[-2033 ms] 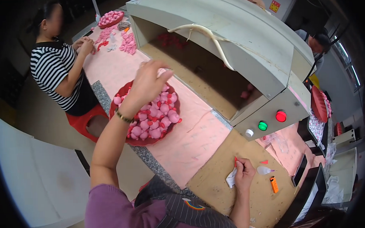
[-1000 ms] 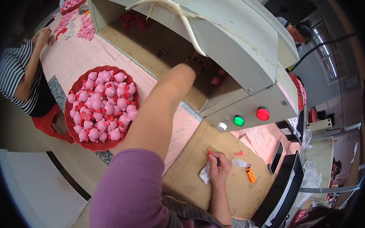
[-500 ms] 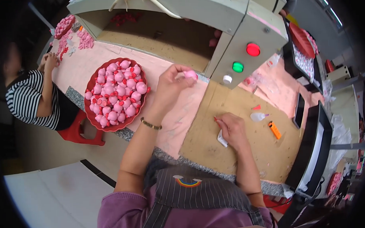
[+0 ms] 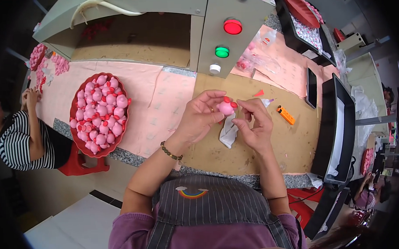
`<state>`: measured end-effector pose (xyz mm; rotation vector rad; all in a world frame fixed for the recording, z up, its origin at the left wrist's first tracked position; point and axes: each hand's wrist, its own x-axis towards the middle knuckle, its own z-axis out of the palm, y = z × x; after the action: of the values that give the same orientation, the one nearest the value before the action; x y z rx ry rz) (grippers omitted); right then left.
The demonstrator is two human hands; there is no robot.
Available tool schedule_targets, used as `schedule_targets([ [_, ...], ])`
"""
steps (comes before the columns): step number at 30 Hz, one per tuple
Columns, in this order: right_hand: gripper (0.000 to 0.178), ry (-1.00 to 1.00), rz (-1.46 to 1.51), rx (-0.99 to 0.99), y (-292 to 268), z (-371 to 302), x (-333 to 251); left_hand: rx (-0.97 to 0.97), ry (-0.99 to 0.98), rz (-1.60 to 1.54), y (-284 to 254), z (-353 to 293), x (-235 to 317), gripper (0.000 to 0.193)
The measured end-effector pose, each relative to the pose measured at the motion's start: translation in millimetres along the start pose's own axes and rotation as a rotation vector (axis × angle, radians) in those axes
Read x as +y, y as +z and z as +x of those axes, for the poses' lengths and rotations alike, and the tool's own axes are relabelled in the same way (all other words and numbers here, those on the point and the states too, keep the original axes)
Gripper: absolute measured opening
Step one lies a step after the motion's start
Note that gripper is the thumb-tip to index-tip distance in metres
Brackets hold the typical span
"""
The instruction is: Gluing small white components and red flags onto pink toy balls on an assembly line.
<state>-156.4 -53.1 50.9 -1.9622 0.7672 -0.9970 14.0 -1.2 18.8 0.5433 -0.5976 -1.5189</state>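
Observation:
My left hand (image 4: 201, 118) is closed on a small round pink toy figure (image 4: 225, 108), pinched between thumb and fingers above the brown board. Two small red pieces (image 4: 234, 105) show on the figure's top and right side. From the right comes my right hand (image 4: 256, 124), its fingers curled but apart. Its index fingertip touches the right-hand red piece, while the thumb stays lower and clear of the figure. Beneath and between my hands lies a crumpled white cloth (image 4: 228, 134).
A red scalloped tray (image 4: 71, 109) heaped with similar figures stands at left. Grey machine housing (image 4: 202, 41) with lit buttons borders the back. An orange lighter (image 4: 286, 115), a partly hidden small bottle (image 4: 266, 102), a red scrap (image 4: 259, 93) and a black phone (image 4: 311, 87) lie at right. Someone in stripes (image 4: 20, 141) sits far left.
My left hand has brought the pink figure rightward and down, to my right hand. My right hand has risen to meet it. The view has shifted, moving the tray and machine leftward.

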Motion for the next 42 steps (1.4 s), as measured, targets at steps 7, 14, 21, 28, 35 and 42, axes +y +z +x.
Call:
schedule_targets([
  [7,0.047,-0.056,0.133,0.064,4,0,27,-0.041,-0.181,-0.329,-3,12,-19,0.028],
  [14,0.045,-0.041,0.15,0.097,7,-1,29,0.028,-0.287,-0.293,2,11,-29,0.027],
  [21,0.038,0.049,0.348,0.067,10,-8,36,0.077,-0.29,-0.137,5,9,-20,0.022],
  [28,0.036,0.388,0.931,0.005,11,-10,31,0.008,-0.09,0.327,5,2,-8,0.025],
  [35,0.025,0.382,0.952,-0.065,16,-11,31,-0.024,0.232,0.803,2,2,-14,0.041],
  [42,0.015,0.463,0.973,-0.014,18,-13,36,0.157,0.197,0.557,8,0,-24,0.031],
])
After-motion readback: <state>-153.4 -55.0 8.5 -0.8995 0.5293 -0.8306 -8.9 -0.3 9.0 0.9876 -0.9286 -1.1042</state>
